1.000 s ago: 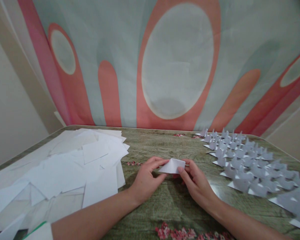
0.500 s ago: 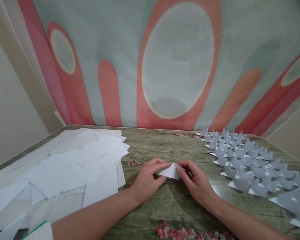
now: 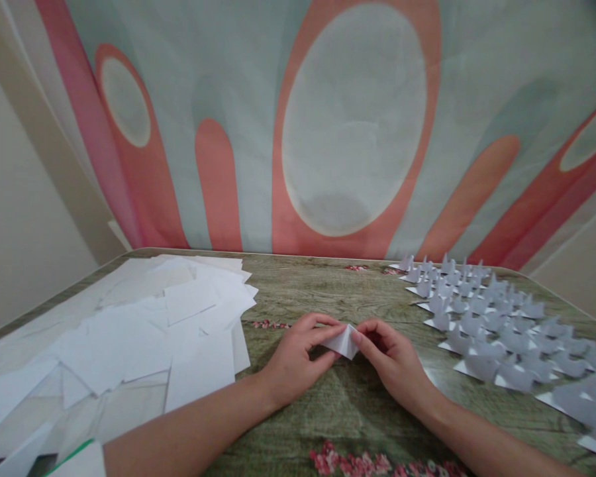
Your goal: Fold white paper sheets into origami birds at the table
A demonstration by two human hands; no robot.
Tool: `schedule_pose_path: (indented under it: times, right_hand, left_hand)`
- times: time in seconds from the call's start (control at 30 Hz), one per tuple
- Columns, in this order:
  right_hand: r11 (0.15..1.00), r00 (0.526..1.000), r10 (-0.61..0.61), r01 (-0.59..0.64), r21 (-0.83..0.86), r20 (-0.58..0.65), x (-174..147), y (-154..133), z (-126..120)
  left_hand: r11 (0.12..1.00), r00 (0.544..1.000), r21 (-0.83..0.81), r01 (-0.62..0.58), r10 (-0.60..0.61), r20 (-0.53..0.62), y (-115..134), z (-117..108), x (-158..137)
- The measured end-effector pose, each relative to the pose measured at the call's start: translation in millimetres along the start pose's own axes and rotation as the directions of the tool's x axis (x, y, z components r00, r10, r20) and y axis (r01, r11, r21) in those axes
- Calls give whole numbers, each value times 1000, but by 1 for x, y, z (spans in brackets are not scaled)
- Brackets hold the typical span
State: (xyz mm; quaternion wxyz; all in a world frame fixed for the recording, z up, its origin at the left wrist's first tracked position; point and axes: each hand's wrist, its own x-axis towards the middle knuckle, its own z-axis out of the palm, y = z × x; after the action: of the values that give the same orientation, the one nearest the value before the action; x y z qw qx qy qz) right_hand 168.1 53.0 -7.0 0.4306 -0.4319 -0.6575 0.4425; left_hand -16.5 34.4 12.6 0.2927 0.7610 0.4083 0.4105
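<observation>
Between my two hands, a small folded piece of white paper point(image 3: 346, 342) is held just over the table, its creases pointing up in a peak. My left hand point(image 3: 302, 351) grips its left side, the thumb below and the fingers along the top edge. On the right side, my right hand point(image 3: 385, 348) pinches the paper between thumb and curled forefinger. Fingers cover both ends of the paper, so its full shape is hidden.
Loose white paper sheets point(image 3: 124, 338) lie overlapping across the table's left side. On the right, several rows of folded white paper figures point(image 3: 491, 324) stand. The wood-patterned table point(image 3: 308, 285) carries printed pink flowers and meets a patterned backdrop point(image 3: 248, 165) behind.
My left hand has slid slightly to the right along the paper, covering more of its left end. My right hand still pinches the other side, hardly moved.
</observation>
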Motion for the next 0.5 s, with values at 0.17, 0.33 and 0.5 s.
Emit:
schedule_pose_path:
  times: [0.17,0.33,0.5]
  right_hand:
    - [997,998,-49,47,-60,-40,-1,-1,-1]
    - [973,986,-151,137,-186,-68,-2,-4,-2]
    - [950,977,-210,193,-248,-45,-3,-4,-3]
  left_hand:
    - [999,999,35,-32,32,-8,-1,0,-2]
    - [992,995,79,-97,99,-18,-2,0,-2]
    - [981,989,132,-144,146,-7,1,-1,-3]
